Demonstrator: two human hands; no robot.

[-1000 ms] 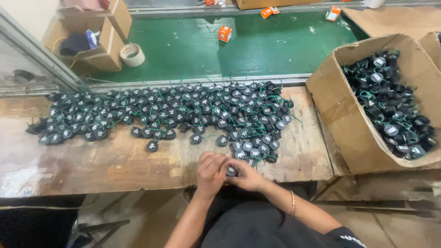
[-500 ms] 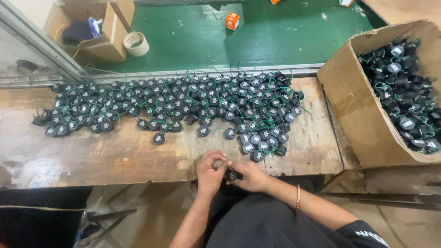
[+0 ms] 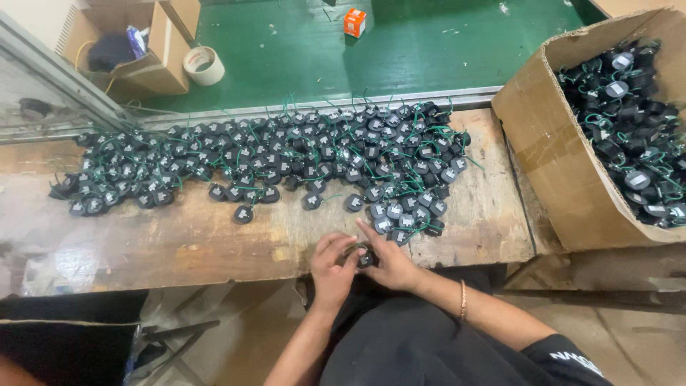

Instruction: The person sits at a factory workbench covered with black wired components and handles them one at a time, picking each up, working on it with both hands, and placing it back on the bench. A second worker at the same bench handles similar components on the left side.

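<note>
The long wooden worktop (image 3: 179,243) carries a wide heap of small round black parts (image 3: 286,164) with thin green wires. At the right, a big cardboard box (image 3: 550,171) is full of the same parts. It leans over the worktop's end, so I think a bump could tip it. The heap spreads close to the front edge, so a careless sleeve might sweep some parts onto the floor. The green wires tangle, so pulling one part may drag others along.

The left hand (image 3: 332,268) and the right hand (image 3: 389,261) meet at the near edge. Both have their grip clamped on one small black part (image 3: 364,259), held just off the edge. If it slipped, it would drop into the lap.
</note>
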